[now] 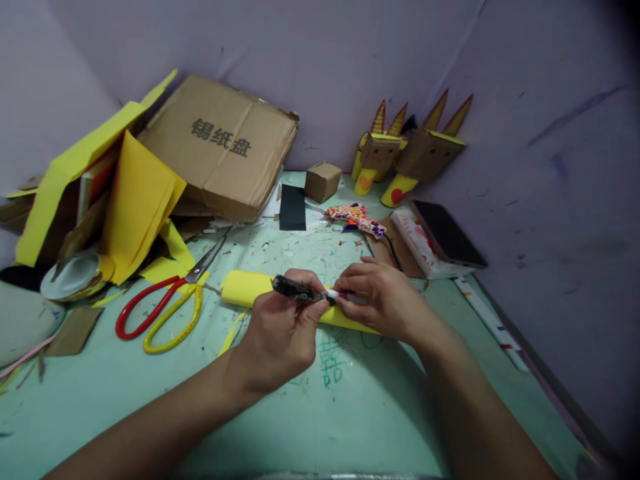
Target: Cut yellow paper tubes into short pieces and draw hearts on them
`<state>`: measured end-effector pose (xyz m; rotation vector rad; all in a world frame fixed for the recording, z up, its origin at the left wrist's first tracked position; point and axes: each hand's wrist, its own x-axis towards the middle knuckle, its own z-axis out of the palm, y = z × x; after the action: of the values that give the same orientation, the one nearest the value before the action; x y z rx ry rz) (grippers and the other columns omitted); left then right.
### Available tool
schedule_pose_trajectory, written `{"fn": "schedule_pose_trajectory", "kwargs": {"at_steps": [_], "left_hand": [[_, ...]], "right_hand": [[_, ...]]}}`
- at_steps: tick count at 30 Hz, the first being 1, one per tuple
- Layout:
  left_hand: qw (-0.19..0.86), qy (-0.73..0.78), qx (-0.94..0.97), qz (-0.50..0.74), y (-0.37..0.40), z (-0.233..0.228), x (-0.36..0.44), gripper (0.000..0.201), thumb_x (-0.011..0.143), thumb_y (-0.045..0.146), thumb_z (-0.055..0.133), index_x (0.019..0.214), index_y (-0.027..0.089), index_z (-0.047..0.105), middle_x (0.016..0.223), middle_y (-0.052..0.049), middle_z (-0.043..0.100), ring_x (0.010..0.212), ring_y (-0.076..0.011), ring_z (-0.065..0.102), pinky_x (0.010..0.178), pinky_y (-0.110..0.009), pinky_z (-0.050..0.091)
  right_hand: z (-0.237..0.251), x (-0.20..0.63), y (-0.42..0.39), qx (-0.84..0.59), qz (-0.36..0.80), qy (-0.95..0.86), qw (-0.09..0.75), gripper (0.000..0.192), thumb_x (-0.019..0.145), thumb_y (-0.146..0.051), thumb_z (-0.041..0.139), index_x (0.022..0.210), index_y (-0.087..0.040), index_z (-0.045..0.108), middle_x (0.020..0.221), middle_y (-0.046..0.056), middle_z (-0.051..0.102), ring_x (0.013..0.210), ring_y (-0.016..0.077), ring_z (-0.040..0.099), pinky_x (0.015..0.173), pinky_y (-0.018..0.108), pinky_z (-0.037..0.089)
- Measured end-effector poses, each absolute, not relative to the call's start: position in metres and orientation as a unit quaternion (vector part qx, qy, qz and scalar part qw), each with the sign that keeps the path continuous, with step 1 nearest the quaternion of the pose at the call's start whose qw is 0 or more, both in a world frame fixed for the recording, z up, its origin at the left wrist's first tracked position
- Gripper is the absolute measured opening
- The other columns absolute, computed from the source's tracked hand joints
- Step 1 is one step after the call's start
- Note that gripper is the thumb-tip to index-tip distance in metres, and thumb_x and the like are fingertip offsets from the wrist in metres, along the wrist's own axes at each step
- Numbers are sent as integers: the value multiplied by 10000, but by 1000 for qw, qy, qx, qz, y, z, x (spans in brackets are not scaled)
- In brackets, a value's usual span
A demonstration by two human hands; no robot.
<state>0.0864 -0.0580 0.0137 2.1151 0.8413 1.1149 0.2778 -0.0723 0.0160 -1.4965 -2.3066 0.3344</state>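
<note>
While a black marker (pixel 293 288) is gripped in the left hand (pixel 286 327), a white-and-purple pen (pixel 342 295) is pinched by the right hand (pixel 385 297) just beside it. The yellow roll (pixel 246 288) is positioned on the table (pixel 370 413) beneath both hands and is partly hidden.

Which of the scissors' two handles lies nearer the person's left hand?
The yellow handle: it lies on the side toward the left hand, while the red handle sits farther off, beyond it.
</note>
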Motion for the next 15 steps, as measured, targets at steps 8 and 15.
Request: {"fn": "schedule_pose_trajectory", "kwargs": {"at_steps": [8,15], "left_hand": [[321,359,698,529,-50,35,59,156,806,153,594,907,248,523,898,12,651,802,-153,662,738,-303,554],[234,458,574,637,-23,36,7,186,711,225,706,846,258,581,802,32,680,702,-169,673,636,-317,582]], "right_hand": [[18,280,-77,-525,92,-802,270,100,793,-186,578,774,-189,676,767,20,676,728,168,626,951,420,362],[21,291,-76,-564,19,-732,382,95,777,-181,589,755,-183,681,709,28,658,659,163,594,763,342,461]]}}
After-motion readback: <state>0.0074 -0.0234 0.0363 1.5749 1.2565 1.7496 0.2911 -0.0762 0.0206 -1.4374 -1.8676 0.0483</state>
